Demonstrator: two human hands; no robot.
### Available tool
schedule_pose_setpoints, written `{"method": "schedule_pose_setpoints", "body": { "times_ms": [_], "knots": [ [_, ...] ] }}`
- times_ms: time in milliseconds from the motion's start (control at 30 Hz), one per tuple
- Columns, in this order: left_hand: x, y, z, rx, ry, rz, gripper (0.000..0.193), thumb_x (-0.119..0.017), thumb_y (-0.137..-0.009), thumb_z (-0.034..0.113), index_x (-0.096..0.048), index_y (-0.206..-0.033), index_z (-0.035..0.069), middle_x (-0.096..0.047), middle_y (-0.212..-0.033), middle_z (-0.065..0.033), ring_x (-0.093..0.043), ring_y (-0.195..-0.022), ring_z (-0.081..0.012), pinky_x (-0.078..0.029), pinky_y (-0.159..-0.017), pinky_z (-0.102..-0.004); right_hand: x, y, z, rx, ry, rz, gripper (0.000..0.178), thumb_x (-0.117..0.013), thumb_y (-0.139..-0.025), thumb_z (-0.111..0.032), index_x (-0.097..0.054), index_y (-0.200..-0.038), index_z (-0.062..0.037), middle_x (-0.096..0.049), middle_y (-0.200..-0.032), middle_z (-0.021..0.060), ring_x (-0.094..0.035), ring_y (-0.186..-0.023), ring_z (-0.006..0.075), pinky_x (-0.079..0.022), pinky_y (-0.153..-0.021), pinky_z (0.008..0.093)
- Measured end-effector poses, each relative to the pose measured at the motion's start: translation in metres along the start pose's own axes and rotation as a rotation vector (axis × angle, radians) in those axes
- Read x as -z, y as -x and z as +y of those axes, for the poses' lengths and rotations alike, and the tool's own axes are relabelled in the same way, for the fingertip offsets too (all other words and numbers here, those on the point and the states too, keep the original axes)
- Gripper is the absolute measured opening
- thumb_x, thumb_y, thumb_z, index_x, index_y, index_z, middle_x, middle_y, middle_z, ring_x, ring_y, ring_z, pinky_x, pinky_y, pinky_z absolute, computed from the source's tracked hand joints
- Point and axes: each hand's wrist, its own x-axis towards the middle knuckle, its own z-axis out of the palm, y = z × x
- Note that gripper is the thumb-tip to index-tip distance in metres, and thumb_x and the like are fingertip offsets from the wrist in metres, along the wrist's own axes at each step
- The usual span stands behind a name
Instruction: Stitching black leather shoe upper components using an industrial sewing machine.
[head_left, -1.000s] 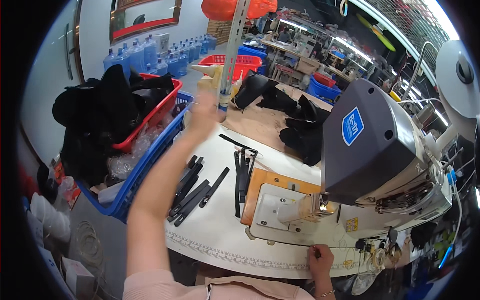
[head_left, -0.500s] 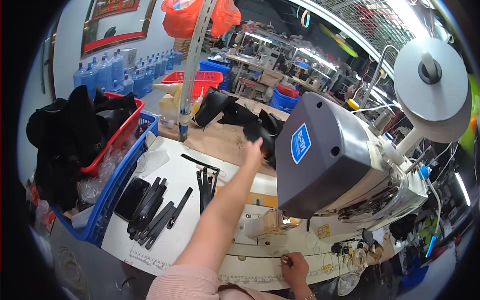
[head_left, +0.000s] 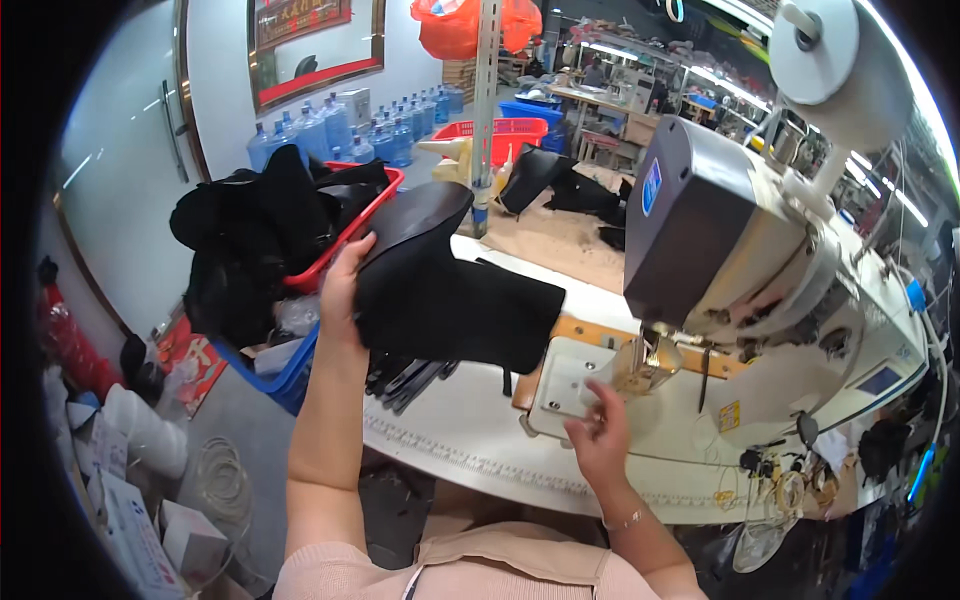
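Note:
My left hand (head_left: 345,285) is closed on the edge of a black boot upper (head_left: 455,310), holding it raised over the table's left part. Its upper end is smooth and leathery, while the rest is matte and spreads to the right. My right hand (head_left: 603,432) is by the sewing machine's (head_left: 690,230) metal plate (head_left: 572,385), index finger raised and other fingers curled; what they hold, if anything, is hidden. Black strips (head_left: 415,380) lie on the white table (head_left: 480,430), partly hidden beneath the upper.
A red basket (head_left: 330,262) heaped with black pieces (head_left: 250,225) sits on a blue crate (head_left: 290,375) at the left. More black uppers (head_left: 535,175) lie behind the metal post (head_left: 485,120). A thread cone (head_left: 830,60) stands above the machine.
My left hand has come back from the far side of the table with a black upper, moving left and nearer. My right hand has moved up toward the machine's plate. The view has turned left.

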Motion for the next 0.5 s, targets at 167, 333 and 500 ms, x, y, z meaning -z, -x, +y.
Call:
{"method": "schedule_pose_setpoints", "body": {
  "times_ms": [167,333,500],
  "knots": [
    [0.023,0.062,-0.020,0.093,-0.003,0.202,0.032,-0.051,-0.092,0.025,-0.062,-0.106,-0.001,-0.068,-0.099,-0.0163,-0.067,-0.088,-0.0272,-0.053,-0.085,-0.0358,-0.008,0.010,-0.001,-0.140,-0.364,-0.134,0.052,-0.074,-0.077,-0.006,-0.050,-0.122,0.0002,-0.059,-0.100,0.0032,-0.053,-0.083,0.0080,-0.045,-0.072,0.0219],
    [0.011,0.102,-0.094,0.162,0.049,0.130,0.058,-0.051,-0.093,0.044,-0.047,-0.130,0.001,-0.053,-0.129,-0.0160,-0.052,-0.117,-0.0294,-0.039,-0.103,-0.0436,0.028,0.032,-0.009,-0.125,-0.250,0.102,0.058,-0.072,-0.083,-0.021,-0.045,-0.129,0.0006,-0.057,-0.099,0.0025,-0.052,-0.080,0.0071,-0.043,-0.067,0.0198],
    [0.022,0.136,-0.138,0.192,-0.235,-0.407,0.077,-0.061,-0.080,0.014,-0.020,-0.144,0.001,-0.039,-0.139,-0.0153,-0.039,-0.131,-0.0295,-0.029,-0.110,-0.0407,0.056,0.070,0.013,-0.426,-0.199,0.221,0.052,-0.071,-0.083,-0.016,-0.047,-0.127,-0.0028,-0.059,-0.078,-0.0011,-0.048,-0.060,0.0037,-0.034,-0.051,0.0151]
  ]
}}
